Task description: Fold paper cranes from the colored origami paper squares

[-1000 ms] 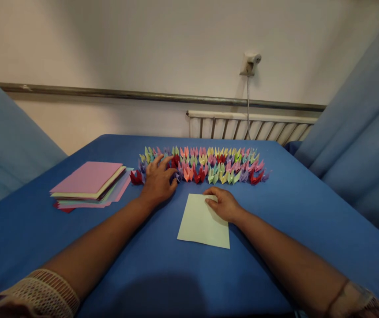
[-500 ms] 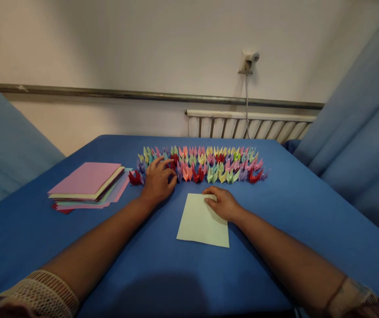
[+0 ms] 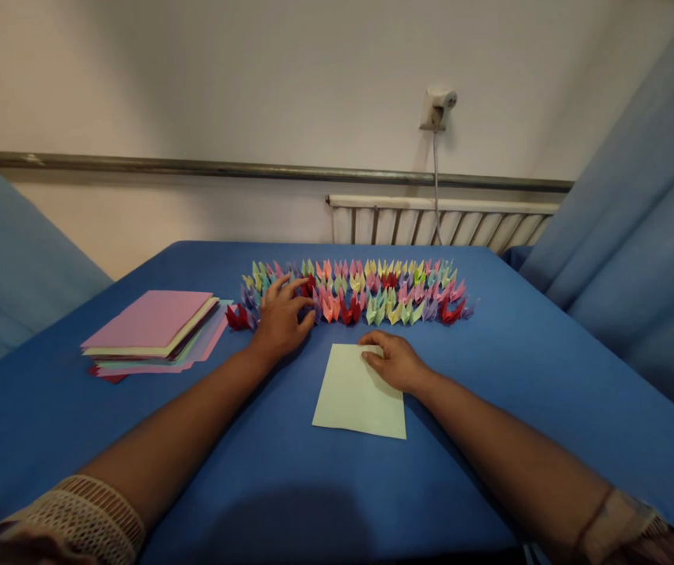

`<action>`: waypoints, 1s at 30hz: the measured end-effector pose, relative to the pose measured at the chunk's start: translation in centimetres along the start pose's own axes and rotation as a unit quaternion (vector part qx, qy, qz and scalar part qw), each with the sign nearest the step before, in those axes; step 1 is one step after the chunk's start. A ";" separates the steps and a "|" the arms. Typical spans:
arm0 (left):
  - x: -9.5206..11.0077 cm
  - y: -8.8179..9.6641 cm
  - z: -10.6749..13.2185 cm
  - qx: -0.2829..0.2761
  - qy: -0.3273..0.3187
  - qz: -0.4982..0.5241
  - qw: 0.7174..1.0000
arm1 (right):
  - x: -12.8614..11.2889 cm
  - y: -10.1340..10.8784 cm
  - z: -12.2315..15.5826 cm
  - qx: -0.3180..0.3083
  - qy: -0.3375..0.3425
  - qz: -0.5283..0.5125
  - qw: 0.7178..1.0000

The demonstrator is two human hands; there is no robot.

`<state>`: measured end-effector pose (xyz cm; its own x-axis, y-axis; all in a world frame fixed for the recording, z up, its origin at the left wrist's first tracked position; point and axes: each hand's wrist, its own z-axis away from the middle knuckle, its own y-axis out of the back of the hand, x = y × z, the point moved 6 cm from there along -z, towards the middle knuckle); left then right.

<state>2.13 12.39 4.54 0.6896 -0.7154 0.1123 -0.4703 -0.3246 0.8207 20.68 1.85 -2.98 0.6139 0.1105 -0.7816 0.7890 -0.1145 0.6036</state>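
Note:
Rows of small folded paper cranes (image 3: 392, 302) in many colours stand across the middle of the blue surface. My left hand (image 3: 282, 320) is over the left part of these rows, its fingers spread; it covers some cranes, and whether it touches any is hard to see. A flat, square, pale green sheet of paper (image 3: 357, 396) lies in front of the rows. My right hand (image 3: 392, 361) pinches this sheet at its far right corner, thumb on top and the fingers beyond the edge.
To the left sits a stack of coloured paper sheets (image 3: 148, 326), pink on top. Behind the blue-covered table (image 3: 525, 345) are a wall with a metal rail (image 3: 224, 169), a radiator (image 3: 395, 220) and a socket with a plugged-in cord (image 3: 435, 110). Blue curtains (image 3: 636, 227) hang at both sides.
My left hand's fingers have opened slightly, with the thumb and index finger further apart. My right hand and the pale green sheet stay in place; the whole view has shifted a little.

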 end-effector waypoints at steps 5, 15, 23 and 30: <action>0.0 -0.1 -0.3 0.006 -0.011 0.003 1.000 | -0.5 0.2 0.0 -0.003 0.013 0.007 1.000; -0.3 0.1 -0.5 0.010 0.013 0.019 1.000 | -0.4 0.2 0.0 -0.004 0.009 0.005 1.000; 0.0 0.3 -0.4 0.017 0.028 0.024 0.999 | -0.4 0.2 0.0 -0.005 0.008 0.011 1.000; 0.3 0.2 -0.1 0.021 0.036 0.011 0.999 | -0.5 0.1 0.0 -0.008 0.014 0.014 1.000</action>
<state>2.31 12.22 4.79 0.7155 -0.6772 0.1714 -0.5082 -0.3361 0.7930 20.50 1.82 -2.53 0.6361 0.1353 -0.7596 0.7716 -0.1018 0.6280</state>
